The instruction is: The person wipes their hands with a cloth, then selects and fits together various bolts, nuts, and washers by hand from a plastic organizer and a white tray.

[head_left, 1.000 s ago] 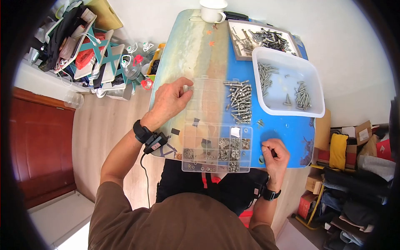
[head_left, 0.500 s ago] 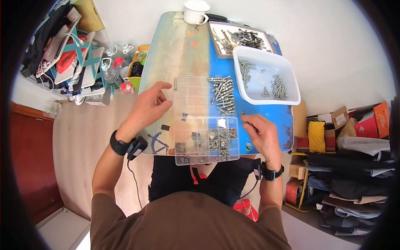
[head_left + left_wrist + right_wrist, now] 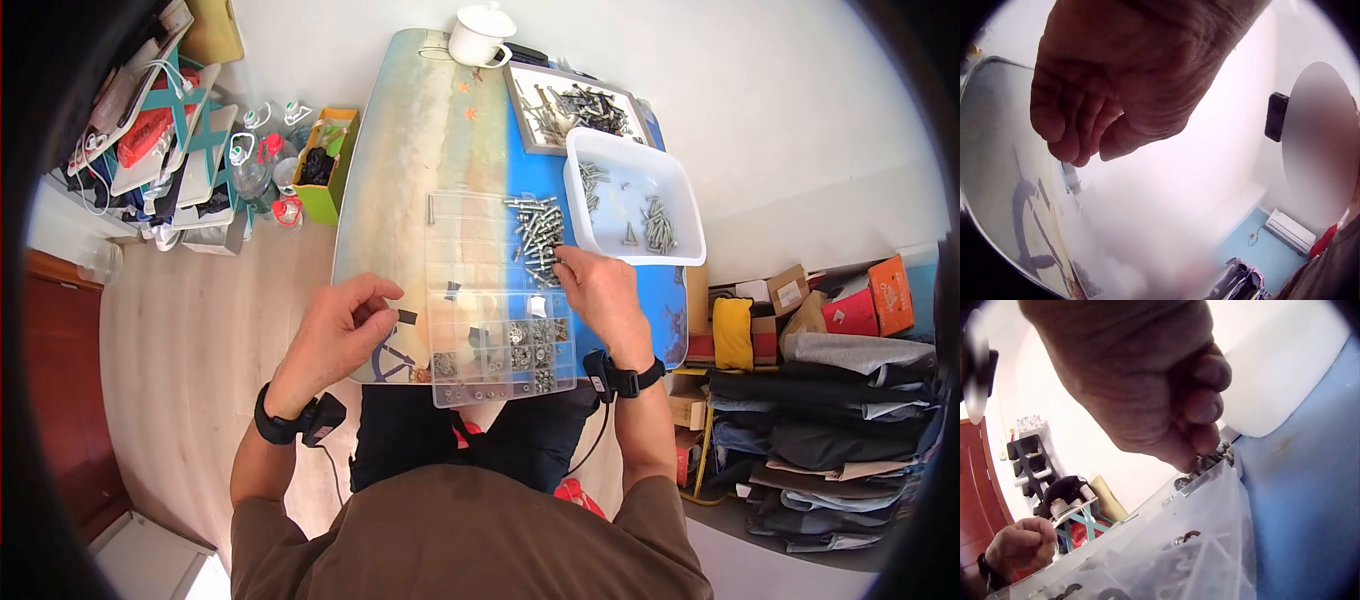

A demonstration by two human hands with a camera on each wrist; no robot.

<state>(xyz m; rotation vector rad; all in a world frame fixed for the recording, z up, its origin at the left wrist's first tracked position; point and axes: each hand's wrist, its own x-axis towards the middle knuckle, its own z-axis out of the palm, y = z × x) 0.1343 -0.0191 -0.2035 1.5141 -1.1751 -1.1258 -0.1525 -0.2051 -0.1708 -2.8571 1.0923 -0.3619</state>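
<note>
In the head view, a clear divided plastic case [image 3: 432, 345] lies open on the table, its lid part farther from me. Silver bolts [image 3: 540, 232] are heaped at the lid's right side. A single bolt [image 3: 431, 208] lies at its far left. My right hand [image 3: 605, 300] has curled fingertips right at the heap's near right edge; the right wrist view shows thumb and fingers close together over bolts [image 3: 1213, 461]. I cannot tell whether they pinch one. Left of the case, my left hand [image 3: 345, 330] hovers with loosely curled fingers, holding nothing. Nuts and washers [image 3: 520, 350] fill several near compartments.
A white plastic tub [image 3: 690, 225] with loose bolts stands at the right, close to the right hand. Behind it is a shallow box [image 3: 530, 130] of dark and silver screws. A lidded white mug [image 3: 478, 40] stands at the table's back edge.
My left hand has drawn back from the lid's far left toward me, leaving a bolt there. My right hand has moved from the table's near right to the bolt heap.
</note>
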